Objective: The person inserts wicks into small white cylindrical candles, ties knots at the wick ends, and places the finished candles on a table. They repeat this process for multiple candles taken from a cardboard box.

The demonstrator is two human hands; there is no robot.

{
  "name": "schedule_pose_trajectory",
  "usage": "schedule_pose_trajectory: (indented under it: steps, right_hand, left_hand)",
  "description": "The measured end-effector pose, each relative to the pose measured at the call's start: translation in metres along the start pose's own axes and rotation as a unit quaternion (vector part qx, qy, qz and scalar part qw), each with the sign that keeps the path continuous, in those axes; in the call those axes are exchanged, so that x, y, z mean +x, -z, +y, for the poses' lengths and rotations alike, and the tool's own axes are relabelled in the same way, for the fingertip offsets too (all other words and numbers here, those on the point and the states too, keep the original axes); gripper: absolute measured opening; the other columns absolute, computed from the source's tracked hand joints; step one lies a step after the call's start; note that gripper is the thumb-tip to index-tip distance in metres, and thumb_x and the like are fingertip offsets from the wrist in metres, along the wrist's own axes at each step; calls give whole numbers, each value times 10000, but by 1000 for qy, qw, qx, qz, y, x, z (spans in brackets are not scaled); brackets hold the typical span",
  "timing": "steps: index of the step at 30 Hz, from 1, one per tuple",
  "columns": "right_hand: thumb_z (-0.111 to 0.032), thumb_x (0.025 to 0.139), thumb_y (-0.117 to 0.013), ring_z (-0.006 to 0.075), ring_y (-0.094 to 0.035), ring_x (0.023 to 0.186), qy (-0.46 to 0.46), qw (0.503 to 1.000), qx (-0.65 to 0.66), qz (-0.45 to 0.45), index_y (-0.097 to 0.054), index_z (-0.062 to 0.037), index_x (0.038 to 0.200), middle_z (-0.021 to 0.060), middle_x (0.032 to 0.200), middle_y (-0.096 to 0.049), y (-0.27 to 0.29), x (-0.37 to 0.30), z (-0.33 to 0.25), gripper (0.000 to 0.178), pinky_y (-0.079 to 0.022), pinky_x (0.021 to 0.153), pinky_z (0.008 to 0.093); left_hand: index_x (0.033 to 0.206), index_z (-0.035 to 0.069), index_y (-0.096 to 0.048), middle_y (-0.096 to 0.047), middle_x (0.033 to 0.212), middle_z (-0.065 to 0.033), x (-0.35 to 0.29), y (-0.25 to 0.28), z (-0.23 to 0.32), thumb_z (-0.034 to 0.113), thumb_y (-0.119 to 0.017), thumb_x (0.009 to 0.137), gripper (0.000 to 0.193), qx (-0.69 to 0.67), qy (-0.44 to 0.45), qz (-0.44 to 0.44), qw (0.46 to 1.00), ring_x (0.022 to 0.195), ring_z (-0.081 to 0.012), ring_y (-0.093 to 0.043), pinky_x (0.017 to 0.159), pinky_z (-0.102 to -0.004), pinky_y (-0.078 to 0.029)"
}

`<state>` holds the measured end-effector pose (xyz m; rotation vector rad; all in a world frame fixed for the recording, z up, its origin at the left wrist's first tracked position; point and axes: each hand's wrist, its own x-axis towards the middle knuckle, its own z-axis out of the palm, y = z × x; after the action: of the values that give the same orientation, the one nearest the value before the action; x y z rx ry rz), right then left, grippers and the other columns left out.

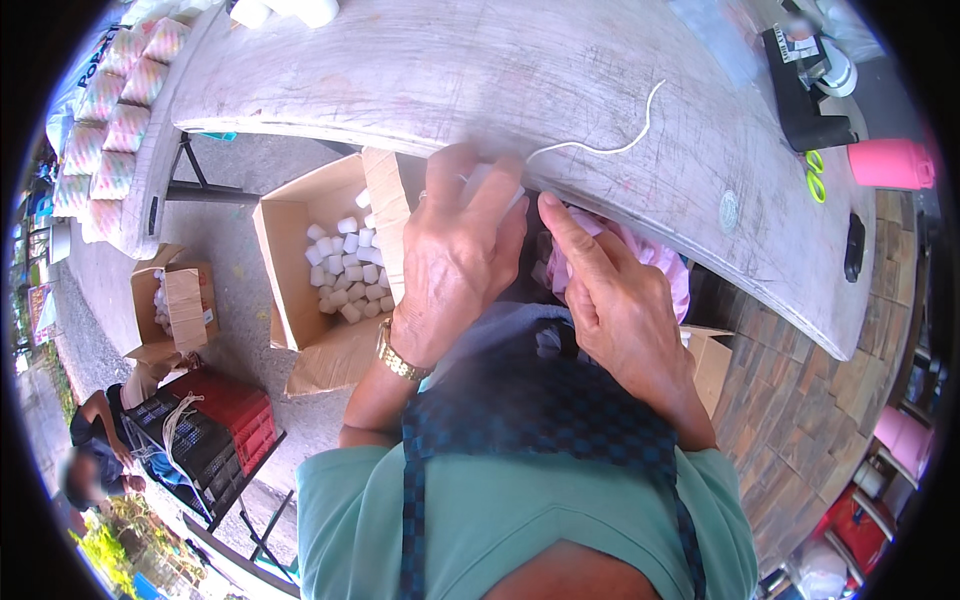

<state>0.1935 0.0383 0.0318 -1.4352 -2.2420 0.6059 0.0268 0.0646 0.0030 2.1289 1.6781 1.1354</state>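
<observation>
My left hand [460, 255], a gold watch at its wrist, is at the near edge of the table. Its fingers are bent and partly blurred, closed around a small white piece [507, 190] whose shape I cannot make out fully. A thin white string [610, 151] lies curved on the tabletop, starting by those fingers. Just to the right, my right hand [620, 295] has its index finger stretched toward the left hand, the other fingers curled in. What they hold, if anything, is hidden. Below the table edge, pink cloth [660, 262] shows behind the right hand.
The worn, pale table [400, 75] spans the top. An open carton [290, 270] of small white rolls [350, 260] stands at left, with a smaller carton [190, 305] beyond. Wrapped packs [127, 127] line the far left. Green-handled scissors [816, 178] and a pink bottle [890, 163] are right. A person [95, 440] sits near crates [205, 420].
</observation>
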Motion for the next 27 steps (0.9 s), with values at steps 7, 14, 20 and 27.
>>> schedule_pose_trajectory:
  steps: [7, 14, 20, 27]
  right_hand:
    - [33, 851, -529, 336, -650, 798, 56, 995, 82, 30, -465, -125, 1366, 187, 1025, -640, 12, 24, 10, 543, -522, 689, 387]
    - [-72, 892, -548, 357, -635, 953, -117, 971, -126, 166, -511, -117, 1304, 184, 1100, -627, 97, 23, 67, 416, -517, 777, 432]
    - [-47, 847, -575, 312, -563, 1052, -157, 907, -355, 161, -553, -117, 1252, 129, 1079, -611, 113, 40, 132, 412, -445, 884, 432]
    - [-45, 776, -637, 320, -522, 1090, 43, 954, -225, 193, -603, -54, 1157, 123, 1174, -545, 82, 42, 72, 382, -395, 932, 474]
  left_hand:
    - [1137, 80, -602, -581, 1030, -166, 7, 29, 4, 66, -705, 759, 392, -39, 32, 29, 998, 857, -297, -647, 732, -375, -526]
    - [1215, 71, -543, -613, 1070, -152, 104, 33, -21, 76, -680, 795, 441, -5, -96, 21, 995, 941, -297, -620, 1051, -460, -321]
    - [1156, 80, -560, -661, 1018, -163, 204, -29, -70, 87, -675, 795, 380, 61, -191, -9, 980, 894, -290, -651, 923, -439, -483]
    - [1030, 38, -537, -652, 918, -181, 266, -83, -70, 102, -700, 783, 303, 6, -201, 70, 977, 707, -265, -673, 616, -313, -581]
